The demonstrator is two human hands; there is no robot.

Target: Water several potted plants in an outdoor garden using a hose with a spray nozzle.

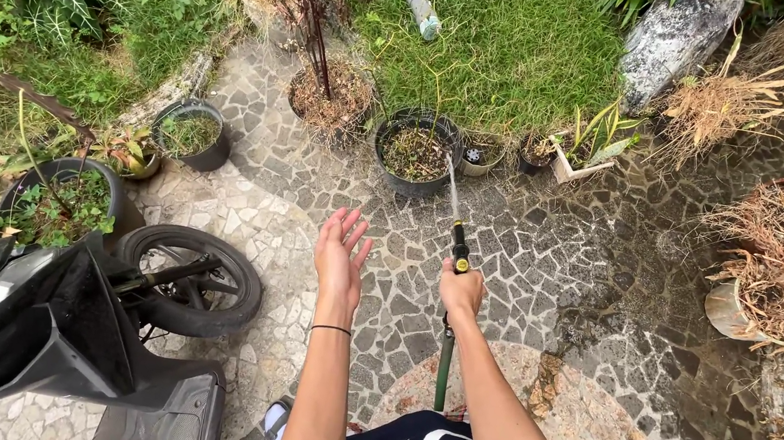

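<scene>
While gripped by the right hand (461,289), the slim hose nozzle (459,244) sprays.

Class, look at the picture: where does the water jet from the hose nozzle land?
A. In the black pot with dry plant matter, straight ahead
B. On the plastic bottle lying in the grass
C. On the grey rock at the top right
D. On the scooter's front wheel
A: the right hand grips the hose nozzle, and its water jet arcs into the black pot; the left hand is open and empty.
</scene>
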